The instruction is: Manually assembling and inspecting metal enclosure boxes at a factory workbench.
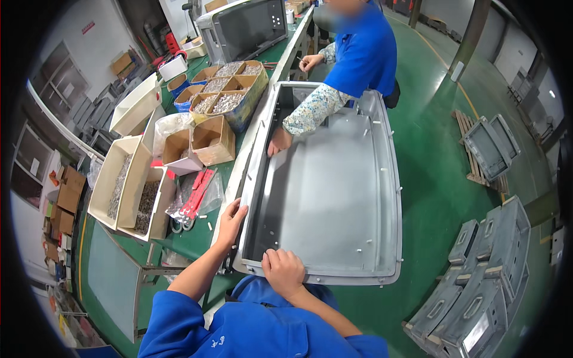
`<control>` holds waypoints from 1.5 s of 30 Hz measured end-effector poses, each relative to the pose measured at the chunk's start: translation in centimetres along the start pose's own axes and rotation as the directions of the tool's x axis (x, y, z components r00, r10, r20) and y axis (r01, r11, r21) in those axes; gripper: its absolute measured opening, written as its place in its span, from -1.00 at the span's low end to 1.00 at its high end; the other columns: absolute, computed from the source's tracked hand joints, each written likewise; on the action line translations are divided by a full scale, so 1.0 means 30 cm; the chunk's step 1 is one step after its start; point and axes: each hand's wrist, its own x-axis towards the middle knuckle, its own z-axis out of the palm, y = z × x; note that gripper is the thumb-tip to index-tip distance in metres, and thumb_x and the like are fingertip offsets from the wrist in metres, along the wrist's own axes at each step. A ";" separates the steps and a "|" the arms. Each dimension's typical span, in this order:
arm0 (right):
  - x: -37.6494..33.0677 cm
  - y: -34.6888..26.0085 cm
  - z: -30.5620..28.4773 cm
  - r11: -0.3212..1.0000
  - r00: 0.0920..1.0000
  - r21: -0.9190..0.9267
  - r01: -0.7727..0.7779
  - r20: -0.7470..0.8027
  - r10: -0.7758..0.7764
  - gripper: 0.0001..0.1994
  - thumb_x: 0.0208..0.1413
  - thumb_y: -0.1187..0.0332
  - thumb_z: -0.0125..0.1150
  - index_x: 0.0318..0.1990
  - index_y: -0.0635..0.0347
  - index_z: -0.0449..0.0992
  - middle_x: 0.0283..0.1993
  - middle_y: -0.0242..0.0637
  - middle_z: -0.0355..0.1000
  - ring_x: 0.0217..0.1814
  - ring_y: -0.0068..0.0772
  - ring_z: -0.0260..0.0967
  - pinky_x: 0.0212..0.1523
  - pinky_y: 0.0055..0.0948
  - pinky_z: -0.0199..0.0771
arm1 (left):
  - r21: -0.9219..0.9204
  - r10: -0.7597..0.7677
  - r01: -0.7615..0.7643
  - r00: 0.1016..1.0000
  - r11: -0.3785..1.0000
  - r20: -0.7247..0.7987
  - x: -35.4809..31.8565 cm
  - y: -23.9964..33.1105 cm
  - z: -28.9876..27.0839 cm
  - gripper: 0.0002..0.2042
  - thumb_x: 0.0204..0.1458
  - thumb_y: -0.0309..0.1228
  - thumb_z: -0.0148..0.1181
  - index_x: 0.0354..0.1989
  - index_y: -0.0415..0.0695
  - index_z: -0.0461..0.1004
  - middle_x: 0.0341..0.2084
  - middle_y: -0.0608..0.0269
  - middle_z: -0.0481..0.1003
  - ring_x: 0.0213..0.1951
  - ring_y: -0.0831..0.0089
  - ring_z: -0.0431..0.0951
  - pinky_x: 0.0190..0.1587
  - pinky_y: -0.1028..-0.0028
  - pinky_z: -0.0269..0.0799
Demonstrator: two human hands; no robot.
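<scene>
A large grey shallow casing (334, 197) lies in front of me with its open side up, small white pegs sticking out along its rim. My left hand (231, 224) rests against the casing's left outer side near the close corner, its fingers extended and not wrapped round anything. Over the near rim bend the fingers of my right hand (283, 271), gripping the casing there. Across from me a co-worker in a blue shirt (367, 51) reaches into the casing; that person's lower hand (279, 142) is at its left inner wall, the other hand (310, 62) holds a thin object.
Left of the casing, a green-topped bench (197, 238) carries cream bins (110, 197), cut-open boxes of small parts (230, 102) and red-handled scissors (197, 197). Another grey casing (250, 27) stands at the bench's far end. Stacked grey housings (471, 286) and a wooden pallet (468, 146) are on the right floor.
</scene>
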 end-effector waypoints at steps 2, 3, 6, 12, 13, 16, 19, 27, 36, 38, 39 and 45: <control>-0.003 0.000 0.002 1.000 1.000 0.000 -0.002 0.000 0.002 -0.90 -0.13 0.31 0.10 -0.58 0.04 0.36 -0.65 -0.41 0.21 -0.61 -0.38 0.20 -0.60 -0.42 0.23 | -0.019 -0.015 0.015 1.000 1.000 0.006 0.001 -0.007 -0.001 -0.56 -0.01 -0.34 0.11 0.00 -0.35 0.25 -0.23 0.16 0.39 -0.18 0.53 0.36 -0.09 0.58 0.25; -0.003 0.001 0.004 1.000 1.000 -0.002 -0.002 -0.002 0.002 -0.90 -0.13 0.31 0.10 -0.57 0.04 0.36 -0.65 -0.41 0.21 -0.60 -0.38 0.20 -0.60 -0.41 0.23 | -0.029 -0.019 0.020 1.000 0.999 0.010 0.005 -0.007 -0.001 -0.56 -0.01 -0.34 0.11 0.00 -0.35 0.25 -0.23 0.17 0.40 -0.18 0.53 0.36 -0.09 0.58 0.25; -0.004 0.000 0.006 1.000 1.000 -0.006 -0.001 -0.010 0.001 -0.90 -0.13 0.31 0.11 -0.57 0.04 0.37 -0.65 -0.41 0.21 -0.60 -0.38 0.20 -0.60 -0.41 0.22 | -0.029 -0.020 0.020 1.000 0.999 0.005 0.007 -0.012 -0.002 -0.55 -0.01 -0.34 0.11 0.00 -0.36 0.25 -0.24 0.18 0.40 -0.20 0.54 0.37 -0.10 0.58 0.25; -0.004 0.000 0.007 1.000 1.000 -0.022 0.004 -0.011 -0.004 -0.86 -0.13 0.29 0.09 -0.60 0.03 0.31 -0.64 -0.42 0.18 -0.60 -0.41 0.19 -0.60 -0.44 0.23 | -0.028 -0.008 0.009 1.000 1.000 0.011 0.010 -0.021 -0.006 -0.55 -0.01 -0.33 0.11 0.01 -0.36 0.24 -0.23 0.17 0.39 -0.19 0.53 0.37 -0.11 0.59 0.25; -0.003 0.000 0.007 1.000 1.000 -0.027 0.008 -0.011 -0.008 -0.84 -0.13 0.29 0.09 -0.62 0.03 0.28 -0.64 -0.42 0.16 -0.59 -0.42 0.19 -0.60 -0.45 0.23 | -0.020 -0.008 0.009 1.000 1.000 0.018 0.010 -0.019 -0.006 -0.54 -0.01 -0.33 0.11 0.01 -0.36 0.24 -0.23 0.17 0.39 -0.19 0.53 0.37 -0.10 0.59 0.25; -0.003 0.000 0.004 1.000 1.000 -0.027 0.006 -0.011 -0.006 -0.84 -0.12 0.29 0.08 -0.62 0.02 0.28 -0.64 -0.42 0.16 -0.59 -0.42 0.19 -0.60 -0.45 0.23 | -0.036 -0.018 0.018 1.000 0.999 0.018 0.005 -0.005 -0.001 -0.54 -0.01 -0.33 0.11 0.01 -0.37 0.24 -0.23 0.17 0.39 -0.19 0.53 0.37 -0.10 0.59 0.25; -0.004 -0.001 0.005 1.000 1.000 -0.025 0.002 -0.009 -0.002 -0.84 -0.12 0.28 0.08 -0.62 0.02 0.28 -0.64 -0.42 0.16 -0.59 -0.42 0.19 -0.60 -0.45 0.23 | -0.038 -0.027 0.027 1.000 0.999 0.008 0.008 -0.019 -0.006 -0.54 -0.01 -0.33 0.12 0.01 -0.36 0.24 -0.24 0.17 0.39 -0.19 0.53 0.37 -0.10 0.59 0.25; -0.002 0.000 0.002 1.000 1.000 0.013 -0.013 0.000 0.013 -0.91 -0.14 0.31 0.10 -0.57 0.05 0.38 -0.64 -0.41 0.23 -0.59 -0.38 0.21 -0.58 -0.42 0.23 | -0.063 -0.030 0.029 0.999 0.998 -0.015 0.006 -0.014 -0.001 -0.56 -0.03 -0.35 0.14 0.00 -0.35 0.26 -0.24 0.17 0.39 -0.19 0.53 0.37 -0.10 0.59 0.26; -0.007 -0.005 0.012 1.000 1.000 -0.027 -0.003 -0.031 0.002 -0.86 -0.14 0.28 0.10 -0.62 0.03 0.32 -0.64 -0.42 0.19 -0.59 -0.42 0.20 -0.60 -0.44 0.22 | -0.050 -0.024 0.023 0.999 0.999 -0.025 -0.008 0.013 0.005 -0.55 -0.03 -0.35 0.14 -0.01 -0.37 0.25 -0.22 0.14 0.39 -0.17 0.51 0.37 -0.09 0.57 0.28; -0.008 -0.008 0.010 1.000 1.000 -0.022 -0.007 -0.026 0.006 -0.88 -0.15 0.30 0.11 -0.60 0.04 0.35 -0.64 -0.42 0.21 -0.60 -0.40 0.20 -0.60 -0.43 0.22 | -0.030 0.002 -0.003 0.999 1.000 -0.046 -0.007 0.008 0.006 -0.54 -0.04 -0.34 0.15 -0.01 -0.37 0.26 -0.21 0.11 0.39 -0.17 0.48 0.38 -0.07 0.56 0.27; -0.009 -0.005 0.009 1.000 1.000 -0.019 -0.008 -0.022 0.008 -0.91 -0.15 0.31 0.11 -0.57 0.04 0.38 -0.64 -0.41 0.23 -0.60 -0.39 0.21 -0.60 -0.42 0.22 | -0.037 -0.015 0.014 0.999 0.999 -0.038 -0.007 0.010 0.009 -0.53 -0.04 -0.32 0.15 0.00 -0.37 0.26 -0.20 0.09 0.39 -0.15 0.48 0.38 -0.07 0.56 0.26; -0.010 -0.011 0.004 1.000 1.000 -0.027 -0.003 -0.017 0.002 -0.94 -0.15 0.34 0.12 -0.55 0.06 0.42 -0.62 -0.41 0.27 -0.60 -0.37 0.22 -0.59 -0.41 0.23 | -0.027 -0.015 0.014 1.000 1.000 -0.025 0.003 -0.017 -0.003 -0.51 -0.05 -0.28 0.16 -0.01 -0.37 0.26 -0.21 0.09 0.40 -0.15 0.47 0.38 -0.06 0.55 0.25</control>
